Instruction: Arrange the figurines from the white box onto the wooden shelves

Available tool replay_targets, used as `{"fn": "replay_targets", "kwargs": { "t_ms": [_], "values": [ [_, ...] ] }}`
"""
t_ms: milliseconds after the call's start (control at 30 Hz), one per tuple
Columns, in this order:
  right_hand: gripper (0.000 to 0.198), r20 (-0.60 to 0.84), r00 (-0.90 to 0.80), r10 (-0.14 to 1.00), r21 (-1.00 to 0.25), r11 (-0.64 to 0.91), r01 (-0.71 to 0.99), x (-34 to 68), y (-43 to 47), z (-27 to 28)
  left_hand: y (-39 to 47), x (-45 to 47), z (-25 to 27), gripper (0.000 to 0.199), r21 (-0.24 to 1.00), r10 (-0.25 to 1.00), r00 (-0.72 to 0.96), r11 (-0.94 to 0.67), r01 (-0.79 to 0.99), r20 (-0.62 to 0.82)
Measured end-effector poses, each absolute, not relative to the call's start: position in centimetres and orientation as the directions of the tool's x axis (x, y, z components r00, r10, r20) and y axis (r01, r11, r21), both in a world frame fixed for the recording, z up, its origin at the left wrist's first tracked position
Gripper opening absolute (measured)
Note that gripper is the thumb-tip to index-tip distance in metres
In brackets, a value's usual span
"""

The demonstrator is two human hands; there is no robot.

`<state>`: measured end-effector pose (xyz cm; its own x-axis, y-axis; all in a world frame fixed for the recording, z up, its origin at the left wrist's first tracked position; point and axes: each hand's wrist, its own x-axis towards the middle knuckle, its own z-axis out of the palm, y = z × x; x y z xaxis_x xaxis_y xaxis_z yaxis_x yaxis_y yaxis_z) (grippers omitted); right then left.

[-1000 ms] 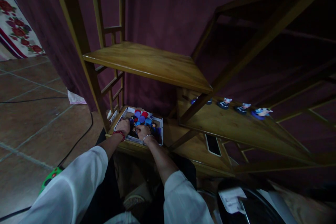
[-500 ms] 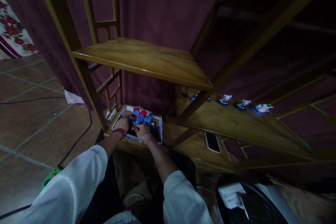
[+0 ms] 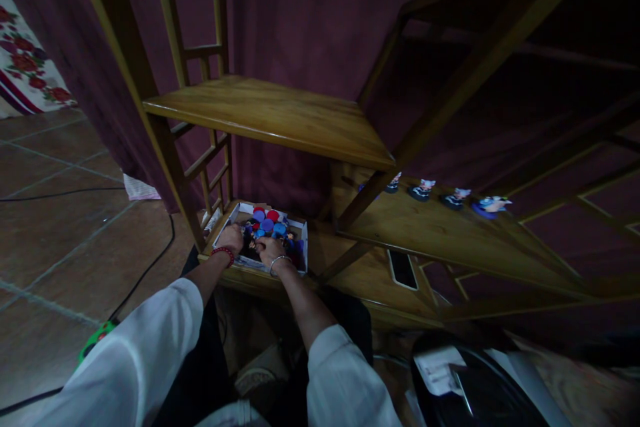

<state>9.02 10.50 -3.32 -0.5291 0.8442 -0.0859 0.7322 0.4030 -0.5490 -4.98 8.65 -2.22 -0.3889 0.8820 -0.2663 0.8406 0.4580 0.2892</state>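
Note:
A shallow white box (image 3: 305, 240) stands on the low shelf in front of me. Inside it lie small figurines (image 3: 290, 237) and round discs in red, purple and blue, such as a blue disc (image 3: 279, 229). My left hand (image 3: 231, 238), with a red bead bracelet at the wrist, reaches into the box's left side, fingers curled. My right hand (image 3: 271, 249), wearing a silvery bracelet, dips in over the front edge with fingers bent together among dark figurines. What either hand grips is too small and dark to make out.
Just above the box juts a wooden shelf board (image 3: 270, 117). Several figurines (image 3: 456, 197) stand in a row on the shelf at right. A phone (image 3: 403, 269) lies on the lower board. A black stool (image 3: 480, 380) with papers is at lower right.
The view has shifted slightly, so the figurines on the right shelf sit a little further left. My hands stay in the box, in nearly the same place.

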Motion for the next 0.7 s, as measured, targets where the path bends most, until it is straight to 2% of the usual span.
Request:
{"fn": "replay_targets", "kwargs": {
  "t_ms": [200,433,700],
  "values": [
    [0.027,-0.076,-0.512,0.856,-0.526,0.401,0.75,9.04,10.48,-3.64,8.5,-5.23,-2.16,0.031,0.332,0.906,-0.349,0.414,0.848,-0.239],
    [0.026,-0.062,-0.491,0.869,-0.562,0.376,0.737,9.01,10.43,-3.92,8.35,-5.17,-2.28,0.024,0.377,0.898,-0.374,0.438,0.816,-0.233],
    [0.026,-0.061,-0.414,0.908,-0.599,0.298,0.743,8.79,10.81,-4.29,8.32,-5.31,-2.85,0.018,0.505,0.929,-0.33,0.368,0.781,-0.167]
  ]
}}
